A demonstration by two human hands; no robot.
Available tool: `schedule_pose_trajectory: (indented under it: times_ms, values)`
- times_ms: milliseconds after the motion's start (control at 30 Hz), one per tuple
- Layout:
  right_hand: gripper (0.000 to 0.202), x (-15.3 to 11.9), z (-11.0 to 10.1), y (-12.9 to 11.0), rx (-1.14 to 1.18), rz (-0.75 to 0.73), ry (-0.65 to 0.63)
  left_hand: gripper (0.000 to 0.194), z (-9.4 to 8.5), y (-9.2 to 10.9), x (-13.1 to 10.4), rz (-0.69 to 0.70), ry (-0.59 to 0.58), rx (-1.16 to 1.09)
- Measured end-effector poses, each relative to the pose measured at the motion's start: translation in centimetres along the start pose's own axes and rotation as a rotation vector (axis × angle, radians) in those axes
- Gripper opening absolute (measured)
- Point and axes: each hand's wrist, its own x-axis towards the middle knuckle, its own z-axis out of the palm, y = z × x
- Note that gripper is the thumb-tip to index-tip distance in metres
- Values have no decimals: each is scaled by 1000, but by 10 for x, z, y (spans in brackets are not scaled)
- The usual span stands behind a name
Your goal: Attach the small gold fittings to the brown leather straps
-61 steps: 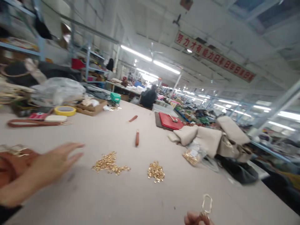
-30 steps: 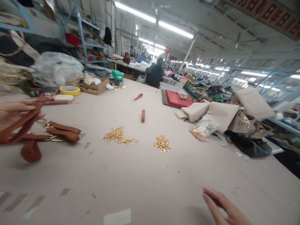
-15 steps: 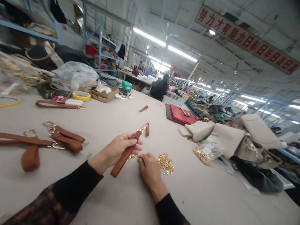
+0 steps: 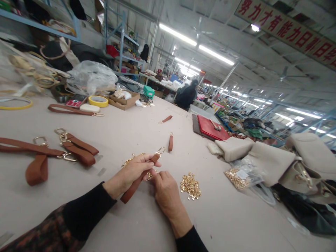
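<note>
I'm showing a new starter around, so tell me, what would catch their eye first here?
Probably the left hand, low in the middle, holding a brown strap with a gold clasp, and the right hand close beside it. Just right of the right hand, a pile of gold pieces gleams against the pale tabletop. Farther back on the right, a flat red piece stands out, and a red-lettered banner hangs at upper right.

Yellow tape point(image 4: 98, 104), a cardboard box point(image 4: 128, 103) and a green box point(image 4: 148, 92) sit near the table's point(image 4: 223, 217) far left edge — beige bags point(image 4: 273, 161) along the right.
</note>
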Motion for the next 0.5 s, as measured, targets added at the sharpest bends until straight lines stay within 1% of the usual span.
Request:
schedule_pose_trajectory:
  times_ms: [67,200,267,367,500]
  values:
    - [23,-2,-4,3,205,107,25,45,0,0,-2,7,-4,66]
    - [21,-5,-20,11,910,478,116,43,2,-2,-5,13,-28,209]
    - [24,-5,-28,11,1158,587,170,40,4,-5,-7,8,-56,271]
    - [26,-5,-33,6,1334,628,186,32,6,-9,-9,17,-103,331]
    - [26,-4,-34,-1,1437,654,155,26,9,-9,-11,36,-200,341]
